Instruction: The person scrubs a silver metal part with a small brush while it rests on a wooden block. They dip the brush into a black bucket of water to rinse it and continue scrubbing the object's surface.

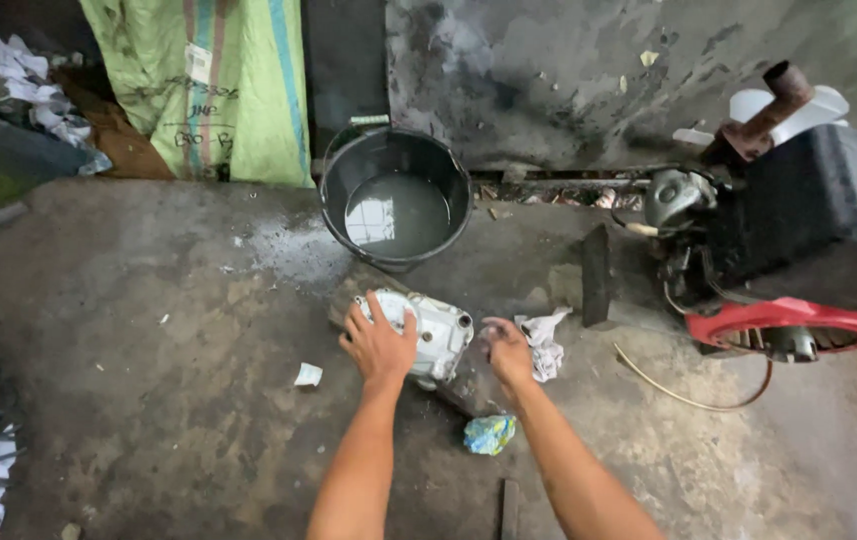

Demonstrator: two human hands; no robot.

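**Engine part on the floor, left hand on it, cleaning looks mid-way**

Nearest to the camera: two bare forearms reach down to a dirty concrete floor [149, 400]. Between them lies a small blue-green crumpled rag or sponge [490, 434], untouched, and a dark flat strip [510, 508] at the bottom edge.

The left hand [381, 345] lies flat w/ fingers spread on top of a pale metal engine casing [439, 335]; it presses or steadies it, not a closed grip. The right hand [507, 350] is just beside the casing on its right side, fingers curled loosely inward; it is blurred, so I cannot tell if it holds something small. A crumpled white cloth [547, 345] lies touching or just beside this hand.

The casing: silver-grey cast metal, approx. box shape w/ rounded corners, some round holes at its edge, surface mostly light but w/ grey stains. It sits on a dark block [469, 392] on the floor, just in front of the bucket.

Progress, as judgement: the part looks already lighter than the things around it, so some wiping seems done; stains are visible, so it is prob. not finished. The rag near the arms is not in use.

Farther: a small white paper scrap [309, 375] left of the casing. Then a black bucket [334, 185] w/ grey cloudy water. At right, well apart, a black machine body [809, 200] w/ a red round guard [749, 322] and a thin tan hose [689, 398]. At the back, a green woven sack [239, 90] leans on the stained wall [569, 70].
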